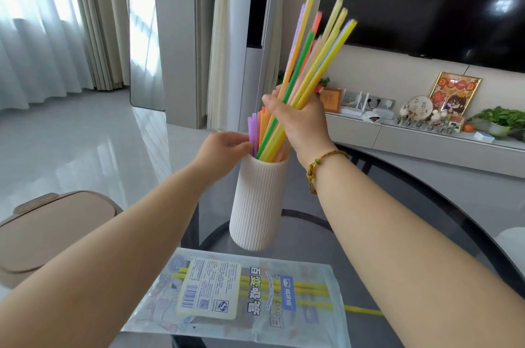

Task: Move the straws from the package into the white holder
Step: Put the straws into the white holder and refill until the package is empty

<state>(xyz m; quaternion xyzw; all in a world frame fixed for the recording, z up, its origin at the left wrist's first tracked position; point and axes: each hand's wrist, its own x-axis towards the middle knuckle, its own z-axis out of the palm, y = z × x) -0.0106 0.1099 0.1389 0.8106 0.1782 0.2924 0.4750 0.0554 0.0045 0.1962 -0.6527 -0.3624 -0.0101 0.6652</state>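
Fingers: my right hand [298, 123] clamps straws [315, 63] | left hand [224, 148] at holder [255, 205] 9 o'clock, grip unclear | leaning straws may topple holder

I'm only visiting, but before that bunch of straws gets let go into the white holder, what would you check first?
1. Right hand grips the bundle of straws fully: ok.
2. Bundle's lower ends are inside the mouth of the white holder: ok.
3. Left hand touches the standing straws at the rim, out of the bundle's way: ok.
4. Holder stands on its base on the glass table: ok.
5. Room left inside the holder: cannot tell, its inside is hidden.
6. Package emptied: not ok, some yellow straws remain in it.
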